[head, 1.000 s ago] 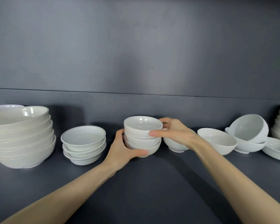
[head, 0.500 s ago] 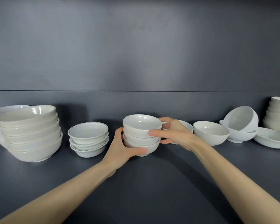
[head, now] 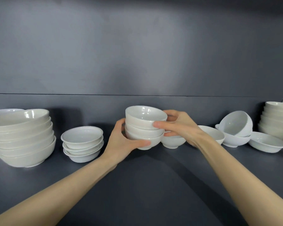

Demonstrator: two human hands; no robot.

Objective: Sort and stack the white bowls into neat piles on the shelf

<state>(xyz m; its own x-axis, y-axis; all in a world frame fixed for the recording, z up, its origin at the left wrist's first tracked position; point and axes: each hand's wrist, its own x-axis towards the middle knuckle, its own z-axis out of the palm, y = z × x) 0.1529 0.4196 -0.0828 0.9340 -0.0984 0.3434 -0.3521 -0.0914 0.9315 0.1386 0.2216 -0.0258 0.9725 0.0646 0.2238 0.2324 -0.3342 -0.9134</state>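
A pile of three small white bowls [head: 143, 128] sits mid-shelf, its top bowl tilted. My left hand [head: 121, 141] grips the pile's left side, thumb under the bottom bowl. My right hand [head: 181, 126] holds the top bowl's right rim with thumb in front and fingers behind. Just right of the pile stands a single small bowl [head: 172, 141], partly hidden by my right hand. Another loose bowl [head: 216, 134] lies behind my right wrist.
On the dark shelf [head: 145, 185], a pile of several large bowls [head: 23, 137] stands far left, three shallow dishes [head: 82, 142] beside it. At right: a bowl tipped in another [head: 235, 128], a shallow bowl [head: 266, 142], a tall pile [head: 278, 119].
The three-bowl pile has lifted and shifted slightly, its top bowl tilting. My hands keep the same grip. The camera has swung, so the bowls at right sit differently in view.
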